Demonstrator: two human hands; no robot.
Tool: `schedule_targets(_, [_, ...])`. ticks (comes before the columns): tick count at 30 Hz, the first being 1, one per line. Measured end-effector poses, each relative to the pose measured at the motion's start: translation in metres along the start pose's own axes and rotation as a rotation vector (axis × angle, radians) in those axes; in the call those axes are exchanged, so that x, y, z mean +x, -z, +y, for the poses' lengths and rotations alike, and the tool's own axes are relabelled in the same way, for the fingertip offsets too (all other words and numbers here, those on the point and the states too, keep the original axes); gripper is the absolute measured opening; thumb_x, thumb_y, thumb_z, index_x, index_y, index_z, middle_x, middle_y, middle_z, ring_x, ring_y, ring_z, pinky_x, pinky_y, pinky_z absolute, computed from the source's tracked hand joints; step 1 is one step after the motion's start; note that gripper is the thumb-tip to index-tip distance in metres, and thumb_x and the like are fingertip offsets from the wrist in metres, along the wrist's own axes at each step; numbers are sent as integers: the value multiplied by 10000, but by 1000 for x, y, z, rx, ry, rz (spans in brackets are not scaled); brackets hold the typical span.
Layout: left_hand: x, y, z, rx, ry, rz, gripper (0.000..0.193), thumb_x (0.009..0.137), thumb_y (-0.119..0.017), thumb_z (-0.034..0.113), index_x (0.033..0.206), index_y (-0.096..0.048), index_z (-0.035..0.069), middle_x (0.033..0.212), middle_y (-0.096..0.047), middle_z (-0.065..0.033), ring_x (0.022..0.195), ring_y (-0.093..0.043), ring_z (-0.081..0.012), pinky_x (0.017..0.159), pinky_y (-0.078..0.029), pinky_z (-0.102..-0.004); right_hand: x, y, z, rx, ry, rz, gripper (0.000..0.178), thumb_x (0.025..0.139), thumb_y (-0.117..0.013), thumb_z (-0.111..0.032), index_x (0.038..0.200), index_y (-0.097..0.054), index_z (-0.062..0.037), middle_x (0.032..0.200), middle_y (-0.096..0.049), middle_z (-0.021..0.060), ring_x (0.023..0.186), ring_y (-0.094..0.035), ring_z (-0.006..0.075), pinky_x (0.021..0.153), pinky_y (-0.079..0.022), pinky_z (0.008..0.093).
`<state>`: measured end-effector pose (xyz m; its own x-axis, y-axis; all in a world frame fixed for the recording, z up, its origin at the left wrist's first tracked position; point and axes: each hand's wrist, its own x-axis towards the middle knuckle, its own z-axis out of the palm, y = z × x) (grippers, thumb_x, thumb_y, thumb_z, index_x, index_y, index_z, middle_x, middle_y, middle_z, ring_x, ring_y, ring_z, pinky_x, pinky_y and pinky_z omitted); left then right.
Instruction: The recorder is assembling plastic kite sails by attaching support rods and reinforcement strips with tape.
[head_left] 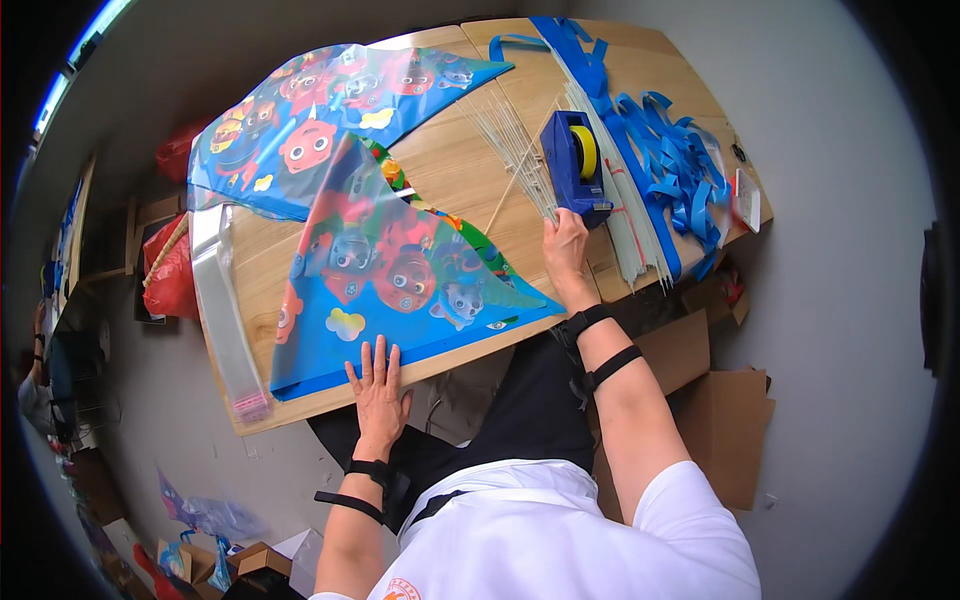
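A triangular blue kite sail [390,275], printed with cartoon animals, lies near the table's front edge. My left hand [377,395] rests flat on its lower border, fingers stretched out. To the right, my right hand [566,248] is closed at the near end of a blue tape dispenser [565,150] that carries a yellow-cored roll. Its fingertips meet by the dispenser's front; whatever they pinch is too small to make out. Thin pale rods [505,135] lie left of the dispenser, and a thicker bundle of rods [622,215] lies along its right side.
Another printed kite sail [330,120] lies farther back. A clear plastic sleeve [228,320] runs along the left table edge. Blue ribbons [670,160] heap at the right. Cardboard boxes [725,430] stand on the floor, and a red bag [172,270] sits left of the table.
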<state>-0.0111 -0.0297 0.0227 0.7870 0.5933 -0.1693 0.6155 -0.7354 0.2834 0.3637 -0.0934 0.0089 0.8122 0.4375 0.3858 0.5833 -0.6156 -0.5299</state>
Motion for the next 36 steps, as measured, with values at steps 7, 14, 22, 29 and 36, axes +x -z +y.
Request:
schedule_targets(7, [-1, 3, -2, -5, 5, -19, 909, 730, -733, 182, 1507, -265, 116, 1596, -152, -120, 1481, -76, -336, 1175, 14, -555, -21, 10, 12, -163, -70, -120, 83, 912, -549, -128, 929, -596, -62, 990, -595, 141, 854, -627, 380, 702, -509, 479])
schedule_targets(14, [3, 6, 1, -28, 2, -20, 926, 718, -737, 163, 1507, -257, 111, 1592, -162, -123, 1478, -87, -344, 1173, 10, -560, -3, 1, 11, -467, -6, -233, 113, 904, -520, -107, 908, -607, -34, 906, -619, 155, 762, -660, 374, 667, -538, 466])
schedule_targets(22, [1, 5, 1, -27, 5, -22, 940, 708, -741, 149, 1509, -251, 108, 1591, -162, -134, 1475, -94, -357, 1171, -7, -568, -12, -7, 17, -330, -55, -168, 172, 897, -567, -184, 848, -621, -29, 891, -647, 166, 781, -648, 381, 684, -517, 492])
schedule_targets(29, [1, 6, 1, -42, -4, -12, 945, 702, -740, 135, 1509, -249, 108, 1593, -156, -134, 1475, -89, -362, 1167, -4, -573, -12, 8, 24, -345, -100, -90, 133, 889, -572, -130, 829, -625, -24, 861, -638, 176, 763, -652, 390, 664, -524, 484])
schedule_targets(36, [1, 4, 0, -40, 0, -15, 960, 695, -738, 133, 1513, -237, 110, 1594, -150, -133, 1477, -81, -358, 1168, -2, -572, -21, 24, 13, -271, -103, -90, 138, 927, -543, -149, 860, -556, -29, 977, -567, 174, 796, -628, 398, 669, -512, 490])
